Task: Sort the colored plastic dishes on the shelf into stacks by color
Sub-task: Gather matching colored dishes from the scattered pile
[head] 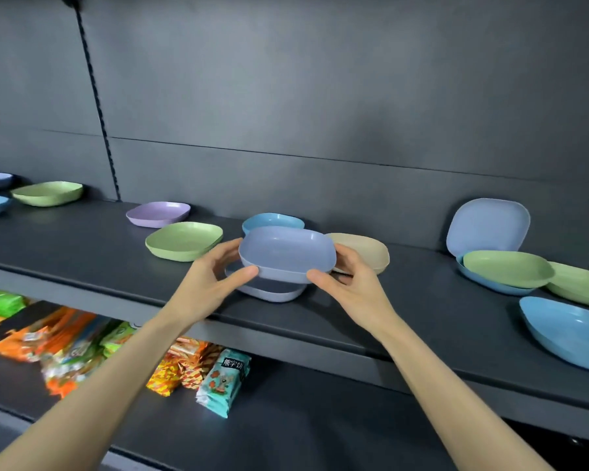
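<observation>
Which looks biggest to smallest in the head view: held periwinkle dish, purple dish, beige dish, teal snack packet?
1. held periwinkle dish, clasped by the left hand and right hand
2. purple dish and beige dish: alike; beige is partly hidden
3. teal snack packet

The held dish is nearer the camera, so its lead is unsure.

Bare shelf (422,300) rightward; green dish (184,240) and beige dish (364,250) close alongside.
</observation>
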